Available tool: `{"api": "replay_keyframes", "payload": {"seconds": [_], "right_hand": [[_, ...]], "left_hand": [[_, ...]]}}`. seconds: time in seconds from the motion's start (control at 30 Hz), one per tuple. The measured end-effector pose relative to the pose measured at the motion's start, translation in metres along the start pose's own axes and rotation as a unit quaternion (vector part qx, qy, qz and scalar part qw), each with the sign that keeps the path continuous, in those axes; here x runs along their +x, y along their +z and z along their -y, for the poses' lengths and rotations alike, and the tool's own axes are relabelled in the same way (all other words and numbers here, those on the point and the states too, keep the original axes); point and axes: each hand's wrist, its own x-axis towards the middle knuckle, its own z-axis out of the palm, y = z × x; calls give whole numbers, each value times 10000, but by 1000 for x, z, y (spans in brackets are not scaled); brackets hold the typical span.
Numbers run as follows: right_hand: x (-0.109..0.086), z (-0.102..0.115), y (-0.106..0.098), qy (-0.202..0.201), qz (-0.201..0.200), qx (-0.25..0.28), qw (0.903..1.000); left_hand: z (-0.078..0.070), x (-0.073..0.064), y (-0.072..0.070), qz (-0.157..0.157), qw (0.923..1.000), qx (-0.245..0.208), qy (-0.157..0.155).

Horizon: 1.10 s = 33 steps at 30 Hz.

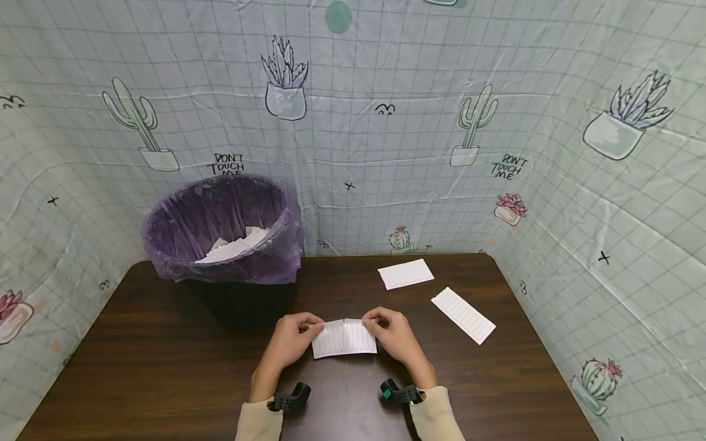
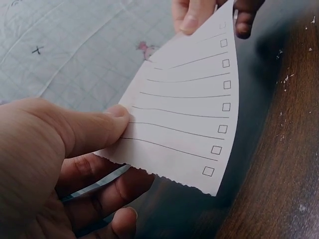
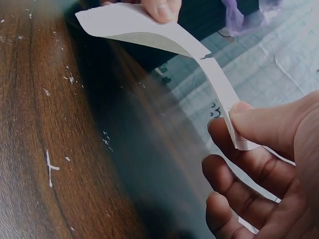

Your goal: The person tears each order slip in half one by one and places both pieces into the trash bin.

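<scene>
Between both hands a lined slip of white paper (image 1: 343, 338) with small checkboxes along its near edge is held up over the table. My left hand (image 1: 292, 338) pinches its left end between thumb and fingers. At the right end my right hand (image 1: 394, 335) pinches it the same way. A short tear shows at the middle of the upper edge, and the paper (image 3: 149, 30) bends there in the right wrist view. One end of the paper (image 2: 179, 109) has a ragged torn edge in the left wrist view.
Two more lined paper slips lie on the dark wooden table (image 1: 138, 367): one slip (image 1: 406, 274) at the back, another slip (image 1: 463, 315) to the right. A black bin with a purple liner (image 1: 276, 260) stands back left, holding white paper pieces (image 1: 234, 246). A patterned curtain (image 1: 353, 141) surrounds the table.
</scene>
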Motion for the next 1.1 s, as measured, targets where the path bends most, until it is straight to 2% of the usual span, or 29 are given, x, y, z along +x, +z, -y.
{"api": "replay_keyframes", "payload": {"seconds": [0.57, 0.83, 1.1], "right_hand": [[0, -1, 3, -201, -84, 109, 9997], [1, 0, 3, 37, -59, 114, 9999], [1, -1, 0, 35, -83, 185, 9998]], "left_hand": [[2, 0, 0, -113, 9999, -97, 22], [2, 0, 1, -122, 9998, -120, 37], [4, -1, 0, -222, 9996, -160, 102]]}}
